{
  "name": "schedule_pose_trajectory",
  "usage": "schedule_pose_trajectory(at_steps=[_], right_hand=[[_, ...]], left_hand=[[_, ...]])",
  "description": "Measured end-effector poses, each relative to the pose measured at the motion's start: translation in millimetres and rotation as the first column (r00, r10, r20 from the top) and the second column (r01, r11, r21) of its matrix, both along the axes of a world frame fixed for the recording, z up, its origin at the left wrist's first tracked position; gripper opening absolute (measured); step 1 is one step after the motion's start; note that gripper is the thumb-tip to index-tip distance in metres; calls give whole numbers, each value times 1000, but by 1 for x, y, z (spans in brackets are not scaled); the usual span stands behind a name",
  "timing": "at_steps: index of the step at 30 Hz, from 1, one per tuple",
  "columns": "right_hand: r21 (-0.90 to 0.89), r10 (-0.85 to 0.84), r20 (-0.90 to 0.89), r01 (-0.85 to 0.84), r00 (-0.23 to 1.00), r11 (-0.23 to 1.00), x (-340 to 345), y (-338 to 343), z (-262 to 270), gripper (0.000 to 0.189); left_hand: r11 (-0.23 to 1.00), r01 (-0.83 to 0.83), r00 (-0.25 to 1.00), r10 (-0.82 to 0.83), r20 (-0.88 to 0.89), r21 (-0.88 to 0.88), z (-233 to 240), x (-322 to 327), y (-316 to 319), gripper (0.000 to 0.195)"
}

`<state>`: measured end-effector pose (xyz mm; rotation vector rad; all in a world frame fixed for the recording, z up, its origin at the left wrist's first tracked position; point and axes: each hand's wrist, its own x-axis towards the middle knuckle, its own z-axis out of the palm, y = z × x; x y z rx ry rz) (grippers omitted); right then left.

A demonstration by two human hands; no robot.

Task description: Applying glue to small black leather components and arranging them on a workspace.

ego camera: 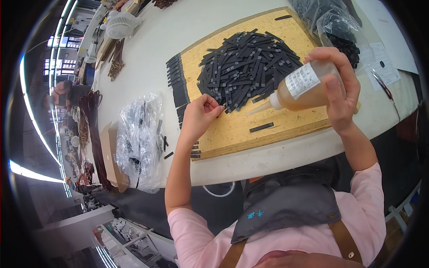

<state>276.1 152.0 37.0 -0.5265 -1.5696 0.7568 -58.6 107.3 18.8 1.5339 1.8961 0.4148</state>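
My right hand (347, 90) grips a translucent squeeze bottle (323, 95) of amber liquid, tilted so its tapered nozzle (259, 109) points down and left above the yellow board (231, 134). The bottle carries a label with writing. At the near left edge of a heap of short black strips (248, 65), my left hand (204, 114) has thumb and fingers pinched together. A small dark end, apparently of a strip, shows beneath them; the fingers hide the rest. One loose strip (261, 127) lies by the board's front edge. More strips (176, 80) line the board's left edge, their ends overhanging it.
Left of the board lies a clear plastic bag (139, 140) beside a cardboard piece (112, 157). A bag of black parts (342, 43), papers (385, 67) and a snipping tool (382, 83) are at right. A white fan (120, 25) stands farther back. Another person (63, 93) is in the background.
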Motion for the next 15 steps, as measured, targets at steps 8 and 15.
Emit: schedule_pose_trajectory(at_steps=[8, 15], right_hand=[[-464, -90, -375, -103, 923, 880, 5, 6, 2, 35], [-508, -50, -311, -122, 949, 853, 18, -7, -16, 42]], left_hand=[[844, -267, 907, 58, 417, 464, 84, 33, -59, 8], [950, -300, 588, 110, 801, 90, 0, 77, -116, 38]])
